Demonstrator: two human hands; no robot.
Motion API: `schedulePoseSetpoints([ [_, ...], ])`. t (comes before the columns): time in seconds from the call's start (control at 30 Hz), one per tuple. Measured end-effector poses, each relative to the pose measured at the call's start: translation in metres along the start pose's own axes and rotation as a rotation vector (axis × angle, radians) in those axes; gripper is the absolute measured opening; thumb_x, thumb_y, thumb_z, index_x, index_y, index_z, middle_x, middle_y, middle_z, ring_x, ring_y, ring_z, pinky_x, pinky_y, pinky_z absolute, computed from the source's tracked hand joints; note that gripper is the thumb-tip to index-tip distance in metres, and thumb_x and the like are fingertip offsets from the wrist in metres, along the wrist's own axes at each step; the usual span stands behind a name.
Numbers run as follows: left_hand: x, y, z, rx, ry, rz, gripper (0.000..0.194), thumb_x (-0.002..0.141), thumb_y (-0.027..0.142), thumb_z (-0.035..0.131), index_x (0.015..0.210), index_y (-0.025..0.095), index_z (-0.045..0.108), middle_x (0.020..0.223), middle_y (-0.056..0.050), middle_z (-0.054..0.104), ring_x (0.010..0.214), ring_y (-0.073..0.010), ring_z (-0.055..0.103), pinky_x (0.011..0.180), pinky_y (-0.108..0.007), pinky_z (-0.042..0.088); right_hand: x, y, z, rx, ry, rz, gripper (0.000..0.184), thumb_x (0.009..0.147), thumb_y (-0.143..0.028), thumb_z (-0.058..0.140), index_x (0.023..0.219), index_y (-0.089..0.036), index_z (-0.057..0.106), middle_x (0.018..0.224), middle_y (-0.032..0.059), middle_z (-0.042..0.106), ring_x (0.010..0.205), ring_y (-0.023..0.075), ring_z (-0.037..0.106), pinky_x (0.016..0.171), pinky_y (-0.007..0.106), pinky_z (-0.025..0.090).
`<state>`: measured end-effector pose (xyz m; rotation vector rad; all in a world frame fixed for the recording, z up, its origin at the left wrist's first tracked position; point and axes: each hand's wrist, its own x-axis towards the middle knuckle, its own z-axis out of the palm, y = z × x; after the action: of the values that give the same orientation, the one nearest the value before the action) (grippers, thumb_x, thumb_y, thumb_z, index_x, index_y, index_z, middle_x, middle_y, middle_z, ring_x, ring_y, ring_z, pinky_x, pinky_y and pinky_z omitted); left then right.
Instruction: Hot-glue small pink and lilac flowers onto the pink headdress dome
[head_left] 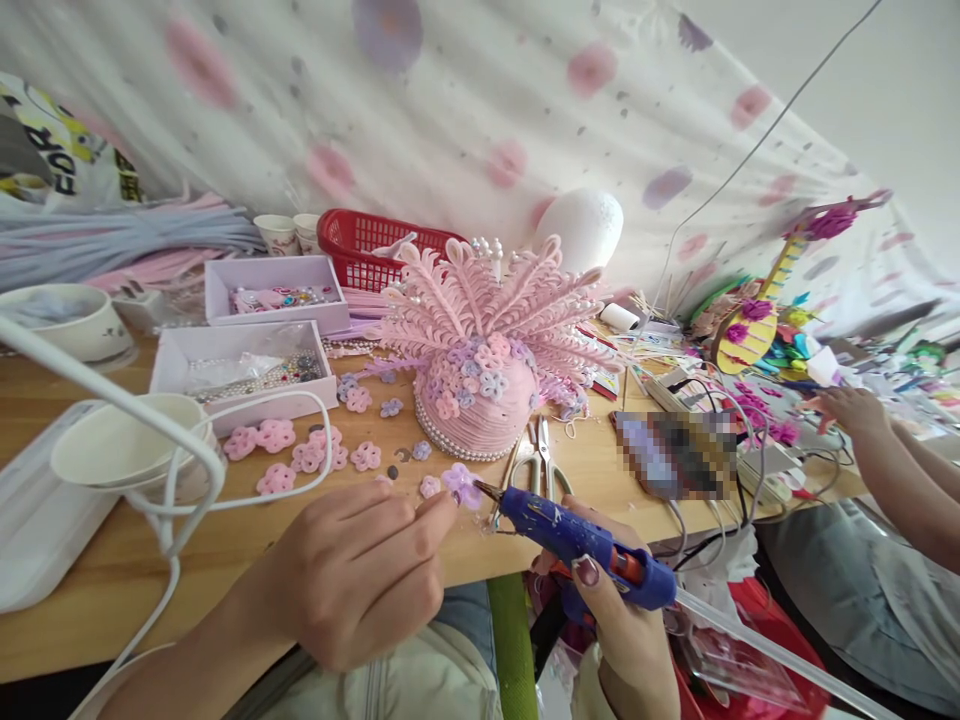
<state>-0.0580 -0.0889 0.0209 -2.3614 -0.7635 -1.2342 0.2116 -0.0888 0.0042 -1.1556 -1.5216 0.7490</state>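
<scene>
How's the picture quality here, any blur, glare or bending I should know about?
Head view: even, soft light, with the wall sheet pale behind; wide-lens stretching towards the edges, the white lamp arm bowing at left; a pixelated block hides part of the table at right; the blue glue gun reads clearly.

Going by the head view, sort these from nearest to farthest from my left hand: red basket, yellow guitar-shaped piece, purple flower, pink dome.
Outward from the left hand:
1. Purple flower, at its fingertips.
2. Pink dome, just beyond the flower.
3. Red basket, behind the dome, toward the left.
4. Yellow guitar-shaped piece, far over on the right.
</scene>
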Motion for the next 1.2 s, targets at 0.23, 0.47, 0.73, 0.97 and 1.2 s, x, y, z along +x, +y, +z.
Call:
schedulePoseSetpoints([
  [0.23,-0.005,0.003,0.018,-0.212,0.097,-0.396,0.028,0.09,0.01,0.052,0.067,0.024,0.047,0.086,0.003,0.079,0.061,-0.0121,0.063,0.058,-0.027,0.046,0.006,0.009,0.009,0.159,0.357,0.153,0.038,0.076,-0.055,0.077,0.073,-0.018,0.07,0.055,0.0004,0.064,0.038,0.0122,0.049,0.039,0.025,0.045],
  [0.47,0.036,-0.01,0.056,-0.646,0.315,-1.202,0.039,0.078,0.019,0.067,0.065,0.025,0.03,0.079,0.0,0.076,0.059,-0.012,0.06,0.055,-0.023,0.043,0.039,0.028,0.0,0.155,0.448,0.212,0.058,0.076,-0.073,0.064,0.063,-0.016,0.068,0.057,0.0047,0.064,0.041,0.0115,0.048,0.034,0.022,0.033],
  [0.73,0.038,-0.036,0.088,-0.84,0.329,-1.418,0.043,0.061,0.033,0.073,0.066,0.025,0.031,0.076,0.0,0.074,0.071,-0.0173,0.066,0.065,-0.027,0.045,0.048,0.067,-0.008,0.166,0.504,0.339,0.055,0.076,-0.07,0.065,0.069,-0.016,0.069,0.059,0.0031,0.065,0.039,0.0105,0.044,0.034,0.023,0.029],
  [0.97,0.034,-0.036,0.093,-0.733,0.337,-1.46,0.043,0.06,0.03,0.073,0.067,0.026,0.031,0.073,0.0,0.074,0.077,-0.0195,0.069,0.074,-0.031,0.047,0.051,0.073,-0.007,0.379,0.536,0.331,0.046,0.075,-0.065,0.068,0.075,-0.019,0.067,0.066,0.0049,0.07,0.064,0.0226,0.067,0.06,0.034,0.054],
  [1.2,0.036,-0.031,0.087,-0.529,0.266,-1.376,0.034,0.069,0.027,0.07,0.068,0.025,0.036,0.075,0.002,0.071,0.061,-0.014,0.059,0.062,-0.027,0.043,0.052,0.068,-0.009,0.372,0.38,0.362,0.052,0.071,-0.07,0.07,0.065,-0.018,0.07,0.06,0.0062,0.07,0.057,0.0205,0.065,0.059,0.033,0.054],
])
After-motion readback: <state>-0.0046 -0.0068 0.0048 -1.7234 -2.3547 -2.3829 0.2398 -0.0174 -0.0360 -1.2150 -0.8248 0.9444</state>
